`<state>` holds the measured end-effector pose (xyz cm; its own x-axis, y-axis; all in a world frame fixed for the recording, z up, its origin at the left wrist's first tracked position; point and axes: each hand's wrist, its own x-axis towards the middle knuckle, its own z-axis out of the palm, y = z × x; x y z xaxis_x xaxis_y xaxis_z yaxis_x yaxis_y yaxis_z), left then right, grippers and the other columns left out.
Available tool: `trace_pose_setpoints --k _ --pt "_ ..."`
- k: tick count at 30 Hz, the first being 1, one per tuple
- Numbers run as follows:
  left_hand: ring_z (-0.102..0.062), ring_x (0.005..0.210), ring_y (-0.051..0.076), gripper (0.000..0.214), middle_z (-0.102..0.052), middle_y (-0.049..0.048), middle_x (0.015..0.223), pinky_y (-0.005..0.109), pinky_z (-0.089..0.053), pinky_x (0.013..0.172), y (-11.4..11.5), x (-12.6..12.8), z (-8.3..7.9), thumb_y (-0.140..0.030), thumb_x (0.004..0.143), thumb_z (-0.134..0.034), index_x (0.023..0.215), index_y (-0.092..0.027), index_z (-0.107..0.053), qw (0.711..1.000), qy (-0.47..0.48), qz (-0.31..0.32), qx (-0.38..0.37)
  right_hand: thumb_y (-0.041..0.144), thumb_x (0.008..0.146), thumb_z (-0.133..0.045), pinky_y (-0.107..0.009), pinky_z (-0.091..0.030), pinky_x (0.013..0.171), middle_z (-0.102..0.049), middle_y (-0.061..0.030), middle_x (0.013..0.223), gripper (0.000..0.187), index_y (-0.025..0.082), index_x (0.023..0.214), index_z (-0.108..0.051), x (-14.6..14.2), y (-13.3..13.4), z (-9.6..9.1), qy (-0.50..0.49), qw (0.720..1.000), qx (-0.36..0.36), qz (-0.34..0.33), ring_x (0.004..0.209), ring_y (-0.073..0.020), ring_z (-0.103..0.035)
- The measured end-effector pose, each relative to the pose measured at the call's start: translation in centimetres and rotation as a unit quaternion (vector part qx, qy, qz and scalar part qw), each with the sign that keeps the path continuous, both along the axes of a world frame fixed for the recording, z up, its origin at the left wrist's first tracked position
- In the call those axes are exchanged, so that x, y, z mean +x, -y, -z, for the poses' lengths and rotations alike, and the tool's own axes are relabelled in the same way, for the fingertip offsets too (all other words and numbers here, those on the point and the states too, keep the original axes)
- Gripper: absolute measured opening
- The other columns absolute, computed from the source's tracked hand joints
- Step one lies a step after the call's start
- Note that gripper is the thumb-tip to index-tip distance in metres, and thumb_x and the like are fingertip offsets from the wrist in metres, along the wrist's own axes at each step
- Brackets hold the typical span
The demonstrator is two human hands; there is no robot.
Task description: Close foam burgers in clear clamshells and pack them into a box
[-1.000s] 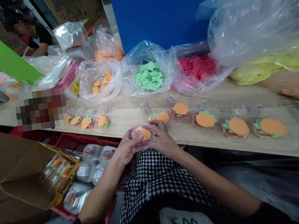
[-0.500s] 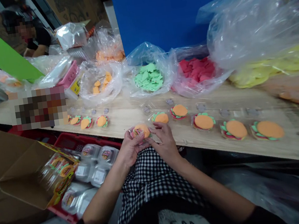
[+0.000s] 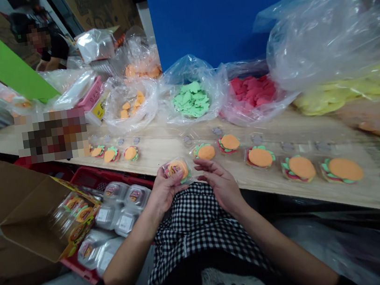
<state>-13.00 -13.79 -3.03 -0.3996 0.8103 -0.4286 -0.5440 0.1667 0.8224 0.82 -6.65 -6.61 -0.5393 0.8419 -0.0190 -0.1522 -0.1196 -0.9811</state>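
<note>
Snugly, the left hand [image 3: 165, 193] holds a clear burger pack [image 3: 177, 170]

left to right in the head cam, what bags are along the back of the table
bag of orange pieces → bag of green pieces → bag of red pieces → bag of yellow pieces

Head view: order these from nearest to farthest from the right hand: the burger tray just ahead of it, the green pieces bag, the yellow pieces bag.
From the right hand:
1. Burger tray, just ahead, slightly left.
2. Green pieces bag, straight back, slightly left.
3. Yellow pieces bag, far right, toward the back.
</note>
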Motion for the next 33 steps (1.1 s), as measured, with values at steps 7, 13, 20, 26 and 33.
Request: trace_pose_setpoints --k 7,13,20,26,33 --pt "-0.059 0.072 0.014 0.056 -0.058 0.0017 0.089 0.024 -0.051 0.058 0.7 1.4 -0.1 -0.018 0.053 -0.075 0.100 -0.019 -0.044 0.997 -0.065 0.053 0.003 0.051 0.074 -0.050 -0.021 -0.033 0.045 -0.042 0.0041 0.058 0.032 0.020 0.066 -0.046 -0.8 -1.8 -1.3 0.071 0.992 -0.052 -0.093 0.053 -0.0103 -0.040" --pt "-0.057 0.070 0.015 0.057 -0.056 0.0010 0.085 0.022 -0.049 0.048 0.9 2.0 0.0 -0.022 0.053 -0.075 0.100 -0.020 -0.043 0.990 -0.100 0.099 0.021 0.049 0.075 -0.051 -0.021 -0.032 0.049 -0.038 0.0044 0.059 0.031 0.020 0.066 -0.045 -0.8 -1.5 -0.2 0.031 0.994 -0.041 -0.094 0.054 -0.0099 -0.036" --pt "-0.054 0.071 0.012 0.057 -0.054 0.0011 0.086 0.021 -0.047 0.056 0.9 2.1 0.8 -0.019 0.052 -0.075 0.099 -0.018 -0.042 0.981 -0.129 0.140 0.026 0.043 0.080 -0.045 -0.023 -0.032 0.053 -0.037 0.0036 0.060 0.029 0.019 0.063 -0.045 1.2 -1.6 0.3 0.103 0.987 0.057 -0.105 0.058 -0.0109 -0.036" --pt "-0.054 0.088 0.018 0.069 -0.053 0.0054 0.101 0.028 -0.045 0.074 1.4 2.9 0.8 -0.016 0.050 -0.075 0.110 -0.020 -0.041 0.945 -0.210 0.248 0.026 0.044 0.080 -0.046 -0.025 -0.033 0.056 -0.042 0.0020 0.062 0.031 0.020 0.061 -0.047 3.3 -2.4 -1.0 0.175 0.939 0.214 -0.204 0.062 -0.0131 -0.040" --pt "-0.053 0.094 0.021 0.075 -0.053 0.0083 0.108 0.032 -0.043 0.080 3.6 4.5 3.9 -0.020 0.051 -0.074 0.117 -0.019 -0.038 0.874 -0.297 0.384 -0.013 0.042 0.088 -0.032 -0.027 -0.036 0.064 -0.046 -0.0003 0.068 0.033 0.020 0.068 -0.047 7.2 0.9 1.9 0.201 0.900 0.234 -0.309 0.070 -0.0149 -0.042"
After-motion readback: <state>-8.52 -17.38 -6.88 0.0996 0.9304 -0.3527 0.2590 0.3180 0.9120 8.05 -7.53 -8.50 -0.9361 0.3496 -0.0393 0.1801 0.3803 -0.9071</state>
